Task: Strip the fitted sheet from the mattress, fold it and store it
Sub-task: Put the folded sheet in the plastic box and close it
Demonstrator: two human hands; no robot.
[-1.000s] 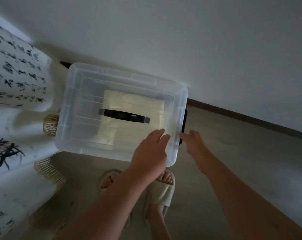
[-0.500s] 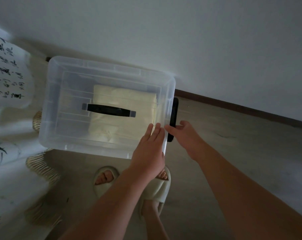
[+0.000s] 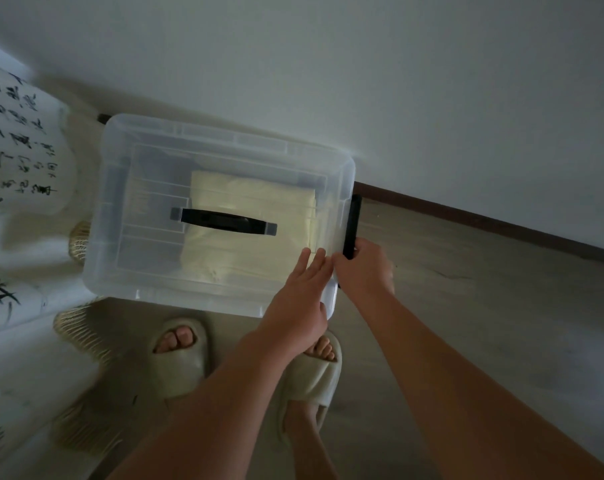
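Observation:
A clear plastic storage box (image 3: pixel 120 188) stands on the floor against the wall, its lid on and a black handle (image 3: pixel 224 221) across the lid's middle. Through the lid shows the folded pale yellow fitted sheet (image 3: pixel 255 199). My left hand (image 3: pixel 300 299) lies flat with straight fingers on the lid's near right corner. My right hand (image 3: pixel 364 268) curls round the lower end of the black side latch (image 3: pixel 351 220) on the box's right end.
A white cloth with black calligraphy and a straw-coloured fringe (image 3: pixel 19 161) hangs at the left, touching the box. My feet in pale slippers (image 3: pixel 179 355) stand just in front of the box. Bare wooden floor (image 3: pixel 484 306) stretches to the right, along a dark skirting board.
My right hand has moved in from beside the box and taken hold of the black side latch. My left hand has stayed on the lid's corner.

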